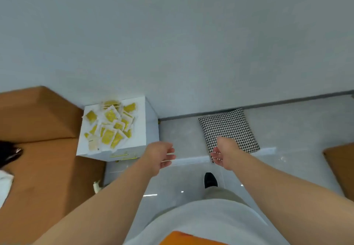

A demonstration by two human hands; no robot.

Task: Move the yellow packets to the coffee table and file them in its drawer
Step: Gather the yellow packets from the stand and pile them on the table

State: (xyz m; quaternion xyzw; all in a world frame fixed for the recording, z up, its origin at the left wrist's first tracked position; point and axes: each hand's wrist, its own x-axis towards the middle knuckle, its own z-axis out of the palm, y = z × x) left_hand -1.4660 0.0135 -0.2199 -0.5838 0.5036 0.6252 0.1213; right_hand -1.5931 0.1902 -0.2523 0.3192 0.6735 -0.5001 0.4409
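Head view shows the left grip [160, 153] and the right grip [224, 152] held out empty, fingers loosely apart. Yellow packets [111, 126] lie heaped on the white counter [141, 129], left of and beyond the left grip. A houndstooth cushion [229, 126] lies just beyond the right grip.

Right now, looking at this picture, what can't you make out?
All in the head view:
- The print on the yellow packets is blurred, and they overlap, so they can't be counted.
- The dark thing at the left edge is cut off by the frame.
- The orange thing at the bottom edge is cut off too.
- The white cabinet has its front shut, which hides the inside.
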